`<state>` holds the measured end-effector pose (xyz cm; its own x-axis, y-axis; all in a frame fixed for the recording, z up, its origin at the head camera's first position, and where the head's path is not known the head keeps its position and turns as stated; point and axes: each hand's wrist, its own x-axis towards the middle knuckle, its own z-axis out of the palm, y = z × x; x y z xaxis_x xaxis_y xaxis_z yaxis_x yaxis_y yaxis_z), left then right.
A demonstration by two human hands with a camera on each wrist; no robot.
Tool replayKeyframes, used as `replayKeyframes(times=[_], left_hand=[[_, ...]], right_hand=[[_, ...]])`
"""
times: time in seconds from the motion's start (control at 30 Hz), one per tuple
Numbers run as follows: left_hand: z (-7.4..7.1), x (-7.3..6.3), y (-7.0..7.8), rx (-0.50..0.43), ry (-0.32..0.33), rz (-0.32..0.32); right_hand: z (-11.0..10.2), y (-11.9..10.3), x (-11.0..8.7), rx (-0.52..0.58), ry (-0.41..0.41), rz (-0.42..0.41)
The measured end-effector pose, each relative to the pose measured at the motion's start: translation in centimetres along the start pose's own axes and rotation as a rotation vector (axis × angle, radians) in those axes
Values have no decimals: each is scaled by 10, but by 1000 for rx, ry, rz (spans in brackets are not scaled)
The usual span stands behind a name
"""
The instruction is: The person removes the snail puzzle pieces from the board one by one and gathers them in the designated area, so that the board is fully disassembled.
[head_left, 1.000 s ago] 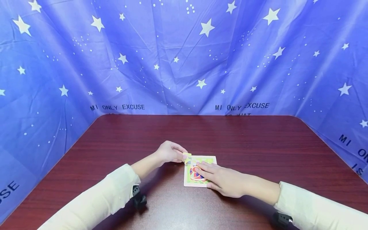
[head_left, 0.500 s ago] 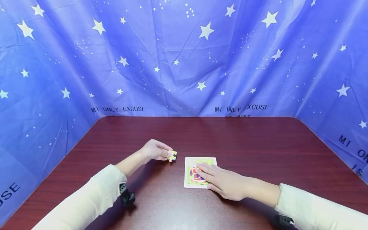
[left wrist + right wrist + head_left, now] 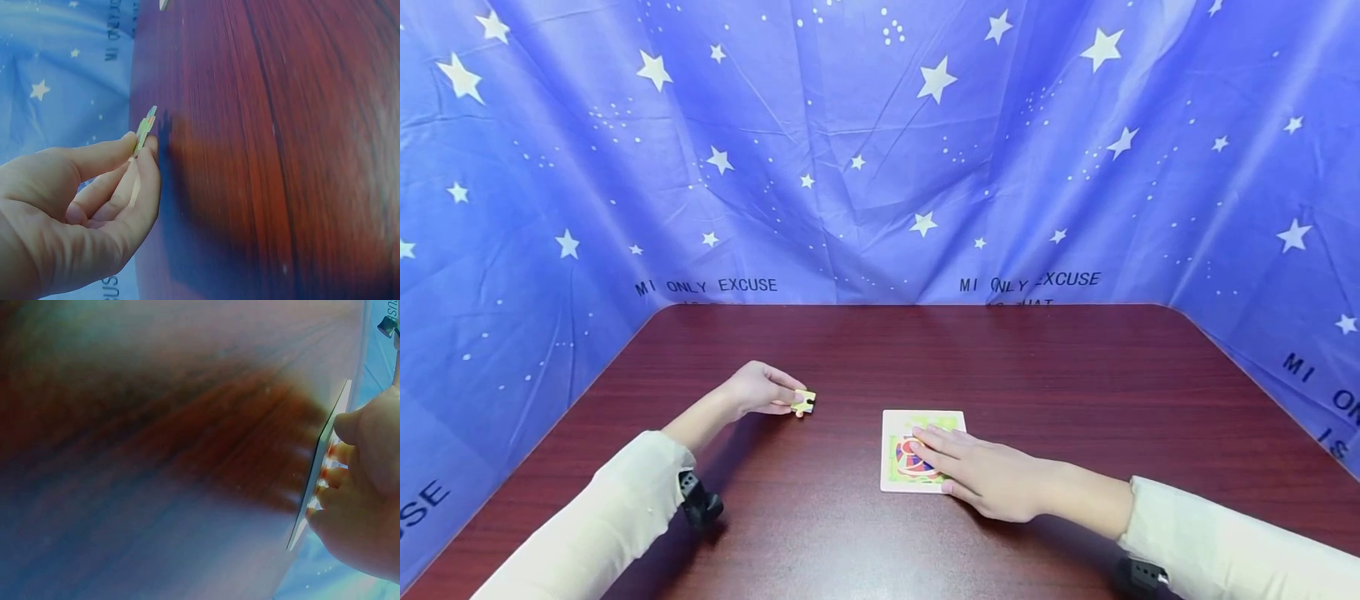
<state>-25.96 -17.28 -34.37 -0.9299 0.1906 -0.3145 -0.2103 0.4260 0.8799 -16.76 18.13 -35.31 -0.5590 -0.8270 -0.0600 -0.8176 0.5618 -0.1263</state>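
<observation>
In the head view my left hand point(image 3: 765, 390), left of the middle of the table, pinches a small yellow-green jigsaw puzzle piece point(image 3: 803, 402) between thumb and fingers. Seen edge-on in the left wrist view, the puzzle piece point(image 3: 145, 130) juts past the fingertips, and a pale flat edge shows lower down between the fingers. A square puzzle board point(image 3: 891, 479) with a white border and a colourful picture lies to the right. My right hand point(image 3: 992, 475) rests on it with straight fingers, covering its right part. The right wrist view shows that hand's thumb at the board's edge point(image 3: 319, 462).
The dark red wooden table point(image 3: 820, 517) has rounded far corners. A blue curtain point(image 3: 820, 125) with white stars hangs behind it and at both sides. Black wrist cameras sit under both cuffs, the left camera point(image 3: 700, 500) standing over the table.
My left hand has drawn away leftward from the board's upper left corner, carrying the puzzle piece with it. The right hand and the board have stayed in place.
</observation>
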Motion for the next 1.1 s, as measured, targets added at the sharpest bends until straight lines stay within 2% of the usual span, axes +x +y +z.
replayKeyframes(times=[0.3, 0.5, 0.6, 0.73, 1.1], left_hand=[[-21, -6, -7, 110, 39, 5], [-24, -8, -7, 254, 153, 27], [-22, -8, -8, 295, 205, 26], [-20, -8, -10, 299, 242, 25], [-19, -7, -14, 276, 271, 35]], right_hand=[[0, 0, 0, -22, 22, -15], [1, 0, 0, -10, 32, -8], [2, 0, -1, -17, 41, -14], [3, 0, -1, -27, 46, -17], [3, 0, 0, -16, 35, -4]])
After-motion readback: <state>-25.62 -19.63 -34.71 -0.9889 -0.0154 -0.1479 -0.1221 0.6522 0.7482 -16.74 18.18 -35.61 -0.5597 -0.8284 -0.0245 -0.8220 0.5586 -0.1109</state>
